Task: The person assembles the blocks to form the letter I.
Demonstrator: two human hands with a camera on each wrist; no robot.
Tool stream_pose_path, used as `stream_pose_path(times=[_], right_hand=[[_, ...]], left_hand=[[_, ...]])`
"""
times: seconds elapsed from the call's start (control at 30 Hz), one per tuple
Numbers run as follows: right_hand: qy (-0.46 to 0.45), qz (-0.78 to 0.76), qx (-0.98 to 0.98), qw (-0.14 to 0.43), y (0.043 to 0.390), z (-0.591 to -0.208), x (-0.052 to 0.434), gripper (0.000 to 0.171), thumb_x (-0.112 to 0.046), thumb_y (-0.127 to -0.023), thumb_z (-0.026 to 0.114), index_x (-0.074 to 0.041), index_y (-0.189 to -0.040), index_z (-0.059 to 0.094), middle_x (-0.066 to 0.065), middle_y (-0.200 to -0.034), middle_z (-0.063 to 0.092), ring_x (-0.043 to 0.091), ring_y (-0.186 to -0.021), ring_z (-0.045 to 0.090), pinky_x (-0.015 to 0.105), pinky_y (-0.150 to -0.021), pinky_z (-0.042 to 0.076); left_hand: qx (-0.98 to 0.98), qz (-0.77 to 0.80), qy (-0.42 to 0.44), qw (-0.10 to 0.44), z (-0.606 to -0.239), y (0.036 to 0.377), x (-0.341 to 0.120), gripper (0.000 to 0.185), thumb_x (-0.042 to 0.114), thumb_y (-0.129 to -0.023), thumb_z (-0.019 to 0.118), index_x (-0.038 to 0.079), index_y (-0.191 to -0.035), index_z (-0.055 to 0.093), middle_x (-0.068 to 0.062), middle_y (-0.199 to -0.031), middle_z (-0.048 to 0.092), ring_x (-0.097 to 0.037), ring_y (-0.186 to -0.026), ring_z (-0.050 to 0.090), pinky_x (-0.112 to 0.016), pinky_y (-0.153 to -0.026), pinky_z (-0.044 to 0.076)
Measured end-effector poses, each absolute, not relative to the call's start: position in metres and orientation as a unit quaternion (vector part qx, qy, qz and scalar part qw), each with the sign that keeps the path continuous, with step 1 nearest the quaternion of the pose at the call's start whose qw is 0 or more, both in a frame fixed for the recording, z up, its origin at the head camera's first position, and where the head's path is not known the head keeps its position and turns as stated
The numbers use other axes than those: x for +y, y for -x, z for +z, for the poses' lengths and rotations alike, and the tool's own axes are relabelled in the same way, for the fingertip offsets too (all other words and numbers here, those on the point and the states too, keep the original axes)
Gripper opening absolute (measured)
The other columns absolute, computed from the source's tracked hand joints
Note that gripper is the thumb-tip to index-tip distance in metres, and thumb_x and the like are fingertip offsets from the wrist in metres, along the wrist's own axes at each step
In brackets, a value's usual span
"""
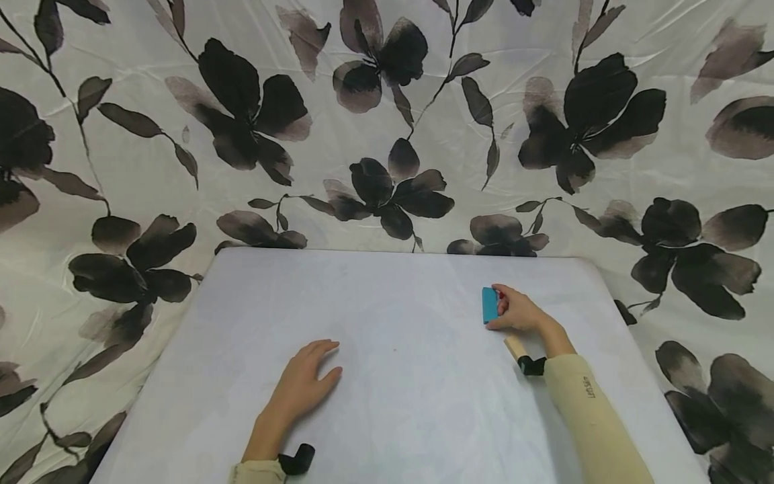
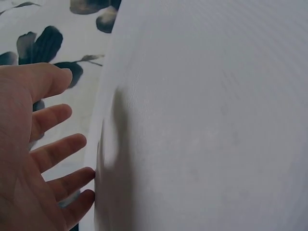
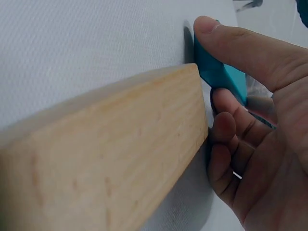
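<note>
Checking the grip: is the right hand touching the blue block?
Touching. The right wrist view shows the right hand's thumb pressed on the blue block.

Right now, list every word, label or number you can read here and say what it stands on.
One small dark print runs along the right sleeve, near the cuff: too small to read.
No text shows on the blue block, the wooden block or the table.

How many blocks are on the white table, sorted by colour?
Blue block, held by the right hand: 1
Plain wooden block, lying under the right wrist: 1
Total: 2
The left hand rests flat on the table, holding nothing.
</note>
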State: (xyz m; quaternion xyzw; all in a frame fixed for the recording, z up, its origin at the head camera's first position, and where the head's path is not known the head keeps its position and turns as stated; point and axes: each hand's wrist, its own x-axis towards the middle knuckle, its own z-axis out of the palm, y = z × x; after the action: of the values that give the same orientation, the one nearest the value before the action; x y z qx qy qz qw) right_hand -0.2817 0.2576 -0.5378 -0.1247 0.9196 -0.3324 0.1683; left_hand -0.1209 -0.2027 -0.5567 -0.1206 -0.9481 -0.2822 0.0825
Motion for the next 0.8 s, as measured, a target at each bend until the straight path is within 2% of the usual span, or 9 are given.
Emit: stream_pose_path(times=[0.23, 0.53, 0.8], right_hand=[[0.123, -0.334, 0.922, 0.154, 0.287, -0.537, 0.247, 0.096, -0.033, -0.06, 0.081, -0.005, -0.134, 0.027, 0.005, -0.079, 0.05, 0.018, -0.072, 0.047, 0.036, -0.074, 0.035], [0.114, -0.339, 0.924, 0.135, 0.287, -0.546, 0.245, 0.096, -0.039, -0.057, 0.081, -0.008, -0.131, 0.03, 0.003, -0.075, 0.053, 0.017, -0.07, 0.049, 0.035, -0.077, 0.036], [0.091, -0.384, 0.906, 0.153, 0.283, -0.545, 0.231, 0.096, -0.037, -0.057, 0.082, -0.011, -0.132, 0.028, 0.007, -0.08, 0.05, 0.019, -0.073, 0.049, 0.034, -0.069, 0.038]], left_hand=[[-0.942, -0.291, 0.136, 0.093, -0.556, 0.127, -0.199, 0.047, 0.038, -0.081, 0.06, 0.017, -0.121, 0.052, -0.001, -0.125, 0.046, -0.02, -0.117, 0.039, -0.043, -0.092, 0.03], [-0.936, -0.311, 0.14, 0.084, -0.557, 0.131, -0.181, 0.044, 0.036, -0.08, 0.061, 0.019, -0.12, 0.053, 0.002, -0.124, 0.047, -0.015, -0.117, 0.039, -0.04, -0.092, 0.03], [-0.936, -0.305, 0.149, 0.087, -0.559, 0.134, -0.173, 0.044, 0.036, -0.08, 0.061, 0.019, -0.12, 0.054, 0.003, -0.124, 0.048, -0.016, -0.117, 0.039, -0.04, -0.093, 0.031]])
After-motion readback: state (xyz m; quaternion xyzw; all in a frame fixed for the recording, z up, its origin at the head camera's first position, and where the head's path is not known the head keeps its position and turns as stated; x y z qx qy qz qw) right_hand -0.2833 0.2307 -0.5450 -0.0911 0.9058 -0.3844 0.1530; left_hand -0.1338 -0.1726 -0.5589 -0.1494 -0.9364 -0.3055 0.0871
